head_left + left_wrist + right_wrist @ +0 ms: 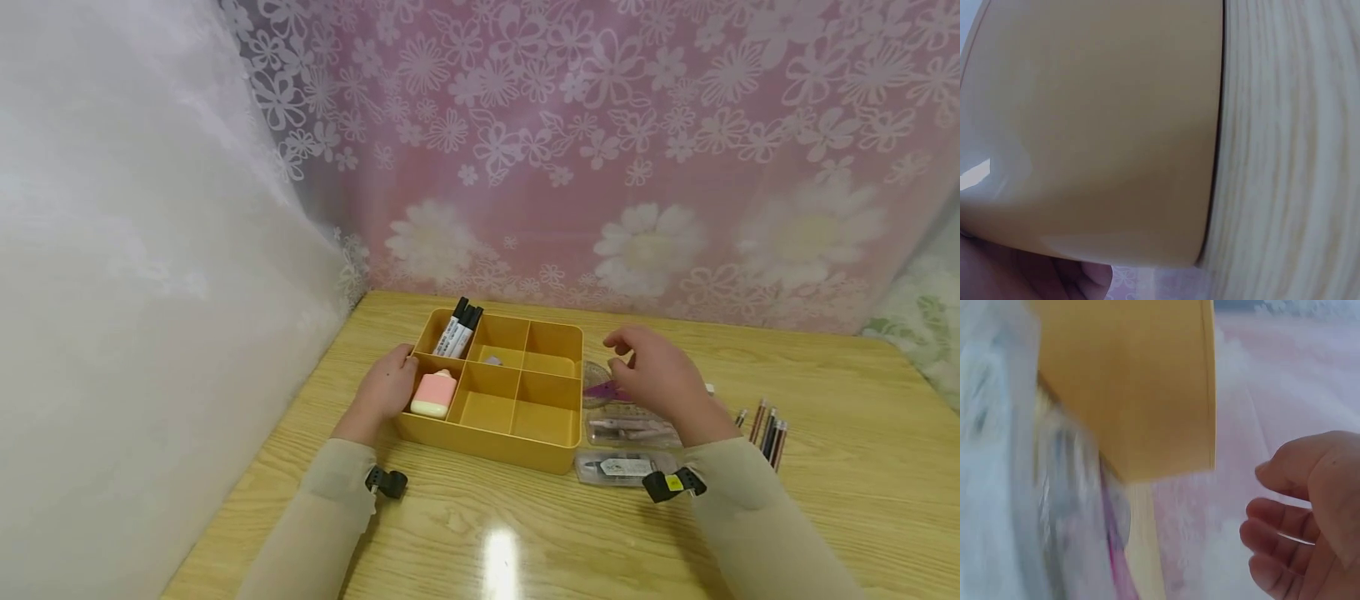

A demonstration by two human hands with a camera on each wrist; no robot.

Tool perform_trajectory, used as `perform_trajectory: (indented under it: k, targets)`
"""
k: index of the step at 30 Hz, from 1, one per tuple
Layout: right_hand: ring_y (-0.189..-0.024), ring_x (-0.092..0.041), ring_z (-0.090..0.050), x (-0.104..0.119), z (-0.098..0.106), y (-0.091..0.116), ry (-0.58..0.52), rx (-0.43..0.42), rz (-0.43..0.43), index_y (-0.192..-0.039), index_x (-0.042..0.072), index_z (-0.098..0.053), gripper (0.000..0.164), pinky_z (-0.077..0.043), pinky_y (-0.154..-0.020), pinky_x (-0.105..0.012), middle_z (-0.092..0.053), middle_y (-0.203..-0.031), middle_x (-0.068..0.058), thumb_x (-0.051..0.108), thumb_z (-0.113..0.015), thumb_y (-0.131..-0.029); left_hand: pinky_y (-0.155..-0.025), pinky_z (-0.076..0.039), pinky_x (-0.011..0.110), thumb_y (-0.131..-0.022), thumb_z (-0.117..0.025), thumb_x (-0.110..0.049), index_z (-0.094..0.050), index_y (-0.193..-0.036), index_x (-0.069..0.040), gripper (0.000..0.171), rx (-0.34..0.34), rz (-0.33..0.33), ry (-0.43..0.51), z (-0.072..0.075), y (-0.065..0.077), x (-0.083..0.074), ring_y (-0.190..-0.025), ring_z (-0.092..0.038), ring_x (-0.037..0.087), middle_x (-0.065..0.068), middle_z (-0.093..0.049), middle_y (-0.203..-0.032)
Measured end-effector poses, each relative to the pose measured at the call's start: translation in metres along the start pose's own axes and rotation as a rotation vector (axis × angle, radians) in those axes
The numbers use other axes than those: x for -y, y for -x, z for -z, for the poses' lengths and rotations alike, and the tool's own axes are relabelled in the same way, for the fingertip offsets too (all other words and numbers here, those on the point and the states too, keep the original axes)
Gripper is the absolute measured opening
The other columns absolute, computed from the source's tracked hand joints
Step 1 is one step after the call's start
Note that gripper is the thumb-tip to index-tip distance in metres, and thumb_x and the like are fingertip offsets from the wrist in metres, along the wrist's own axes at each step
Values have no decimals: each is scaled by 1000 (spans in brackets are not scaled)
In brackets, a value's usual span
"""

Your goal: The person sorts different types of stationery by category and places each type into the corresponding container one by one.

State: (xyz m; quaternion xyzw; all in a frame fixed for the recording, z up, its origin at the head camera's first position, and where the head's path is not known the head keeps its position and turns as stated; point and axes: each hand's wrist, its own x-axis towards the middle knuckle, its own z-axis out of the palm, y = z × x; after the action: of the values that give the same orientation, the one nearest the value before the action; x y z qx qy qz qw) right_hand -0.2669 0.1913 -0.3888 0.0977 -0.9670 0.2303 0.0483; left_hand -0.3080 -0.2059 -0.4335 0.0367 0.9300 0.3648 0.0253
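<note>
A yellow six-compartment organizer box (491, 446) sits on the table. My left hand (388, 385) grips its left wall, with fingers at the rim; in the left wrist view the box's smooth outer wall (1104, 125) hides most of that hand. Black-capped markers (459, 329) stand tilted in the back left compartment. A pink and cream bottle-shaped item (434, 393) lies in the front left one, and a small pale piece (492, 361) in the back middle one. My right hand (660, 375) hovers right of the box, thumb and loosely bent fingers apart, holding nothing.
Beside the box's right wall lie a clear protractor (595, 375), a purple flat piece (602, 390) and two clear plastic cases (633, 430), (622, 467). Several pencils (768, 429) lie farther right. A flowered pink curtain (525, 167) hangs behind the table.
</note>
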Motion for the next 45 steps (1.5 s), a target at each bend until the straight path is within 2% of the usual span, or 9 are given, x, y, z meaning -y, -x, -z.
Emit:
perform_trajectory:
  k: [5, 7, 10, 14, 20, 25, 33, 40, 45]
  targets:
    - [-100, -37, -65, -39, 11, 23, 46, -45, -95, -135, 6, -58, 38, -53, -57, -39, -60, -125, -22, 23, -54, -101, -112, -36, 56, -111, -29, -31, -47, -148, -8, 47, 16, -13, 2, -3, -1, -1, -136, -47, 36, 16, -53, -146]
    - [-99, -39, -64, -55, 18, 30, 52, -57, -124, -136, 4, -57, 39, -51, -55, -38, -59, -125, -24, 22, -54, -101, -112, -36, 56, -111, -29, -31, -46, -149, -8, 48, 21, -17, 3, -3, -1, -1, -136, -47, 37, 16, -52, -147]
    - [-100, -43, -63, -75, 29, 36, 49, -29, -158, -137, 2, -55, 42, -53, -63, -48, -57, -127, -28, 24, -56, -102, -112, -36, 57, -111, -29, -30, -44, -150, -8, 48, 23, -15, 6, -1, 0, -1, -136, -46, 37, 16, -51, -148]
    - [-102, -45, -60, -92, 37, 37, 31, 64, -188, -137, -1, -53, 45, -50, -79, -61, -56, -126, -30, 27, -58, -102, -112, -35, 58, -111, -28, -30, -43, -151, -8, 48, 24, -9, 13, 1, 1, 0, -137, -45, 37, 17, -50, -149]
    - [-99, -45, -61, -100, 36, 36, 18, 174, -195, -136, -7, -53, 50, -52, -75, -58, -57, -121, -34, 25, -64, -100, -112, -34, 58, -111, -28, -31, -42, -152, -8, 49, 23, 0, 15, 5, 3, -1, -138, -44, 37, 16, -48, -150]
    - [-97, -43, -63, -106, 31, 37, 31, 230, -145, -130, -7, -58, 37, -53, -73, -54, -61, -113, -31, 16, -58, -101, -112, -34, 58, -111, -29, -30, -44, -150, -7, 48, 20, -3, 23, 4, 1, -3, -137, -45, 38, 17, -49, -149]
    - [-97, -46, -62, -117, 22, 38, 23, 208, -109, -122, -7, -62, 28, -51, -73, -54, -64, -108, -30, 9, -58, -100, -113, -34, 58, -111, -30, -30, -44, -150, -9, 47, 22, 15, 43, 1, 3, -2, -137, -45, 37, 16, -50, -148]
    - [-84, -33, -57, -124, 15, 38, 12, 183, -97, -120, -6, -61, 30, -45, -69, -47, -62, -106, -29, -2, -57, -91, -112, -34, 58, -111, -29, -31, -44, -150, -10, 47, 18, 15, 41, 0, 2, -1, -137, -45, 36, 15, -50, -149]
    - [-84, -33, -58, -126, 12, 37, 27, 164, -107, -118, -5, -62, 24, -47, -71, -50, -62, -102, -26, 7, -58, -98, -113, -34, 57, -111, -29, -31, -43, -151, -10, 48, 14, 11, 36, -1, 2, -2, -138, -44, 36, 15, -49, -150]
